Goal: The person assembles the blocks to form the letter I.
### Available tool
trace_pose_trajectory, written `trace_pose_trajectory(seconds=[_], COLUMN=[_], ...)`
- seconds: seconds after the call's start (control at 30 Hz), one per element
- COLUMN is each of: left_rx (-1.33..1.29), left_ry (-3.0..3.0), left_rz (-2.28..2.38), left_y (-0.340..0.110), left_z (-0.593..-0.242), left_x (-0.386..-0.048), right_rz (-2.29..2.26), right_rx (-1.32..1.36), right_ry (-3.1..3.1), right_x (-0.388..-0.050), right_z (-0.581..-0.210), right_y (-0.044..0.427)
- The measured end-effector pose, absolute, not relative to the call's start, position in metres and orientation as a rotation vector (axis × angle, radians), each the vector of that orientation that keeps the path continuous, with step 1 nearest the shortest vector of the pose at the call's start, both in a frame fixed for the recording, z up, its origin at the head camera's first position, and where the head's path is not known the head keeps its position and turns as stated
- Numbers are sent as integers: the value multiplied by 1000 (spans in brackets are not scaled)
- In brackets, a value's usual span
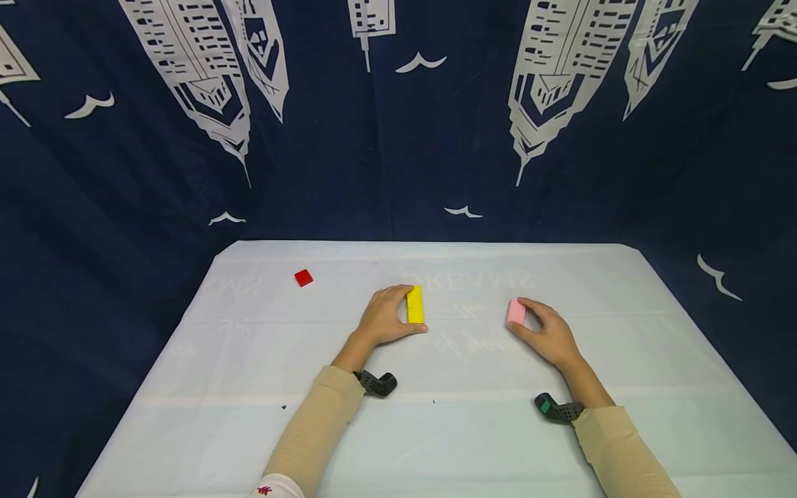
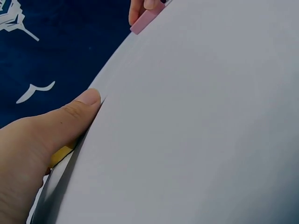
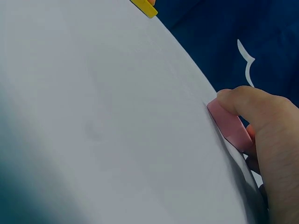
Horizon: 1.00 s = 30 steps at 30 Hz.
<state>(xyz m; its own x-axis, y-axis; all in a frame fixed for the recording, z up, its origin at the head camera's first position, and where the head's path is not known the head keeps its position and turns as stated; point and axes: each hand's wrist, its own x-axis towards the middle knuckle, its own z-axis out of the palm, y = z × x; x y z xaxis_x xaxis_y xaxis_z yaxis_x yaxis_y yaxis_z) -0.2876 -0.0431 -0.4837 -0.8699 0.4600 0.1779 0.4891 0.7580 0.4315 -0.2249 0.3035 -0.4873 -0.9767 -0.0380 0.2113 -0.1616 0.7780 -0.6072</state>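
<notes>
A yellow rectangular block [image 1: 415, 305] stands on the white table between the thumb and fingers of my left hand [image 1: 387, 317], which pinches it at its near and far ends. Further right, my right hand [image 1: 548, 334] holds a smaller pink block [image 1: 515, 312] the same way, thumb on the near end. In the left wrist view the thumb hides most of the yellow block [image 2: 63, 154]. The right wrist view shows the pink block [image 3: 230, 125] low against the tabletop, partly behind the thumb. The two blocks are apart.
A small red square piece [image 1: 303, 278] lies on the white table [image 1: 473, 429] at the back left. Dark blue cloth [image 1: 386, 152] with white building prints hangs behind the table. Each wrist wears a black device [image 1: 377, 384]. A tiny dark speck [image 1: 284, 407] sits near the left forearm.
</notes>
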Motion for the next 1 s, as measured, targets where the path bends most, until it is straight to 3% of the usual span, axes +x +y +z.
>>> trace_pose_trajectory(seconds=[1.0], left_rx=[-724], left_ry=[-2850], left_rz=[-823], left_y=[-45], left_z=[-492], left_x=[-290], right_rz=[1037], right_rx=[92], right_ry=[-2722], right_x=[-222], right_z=[-488], right_y=[304])
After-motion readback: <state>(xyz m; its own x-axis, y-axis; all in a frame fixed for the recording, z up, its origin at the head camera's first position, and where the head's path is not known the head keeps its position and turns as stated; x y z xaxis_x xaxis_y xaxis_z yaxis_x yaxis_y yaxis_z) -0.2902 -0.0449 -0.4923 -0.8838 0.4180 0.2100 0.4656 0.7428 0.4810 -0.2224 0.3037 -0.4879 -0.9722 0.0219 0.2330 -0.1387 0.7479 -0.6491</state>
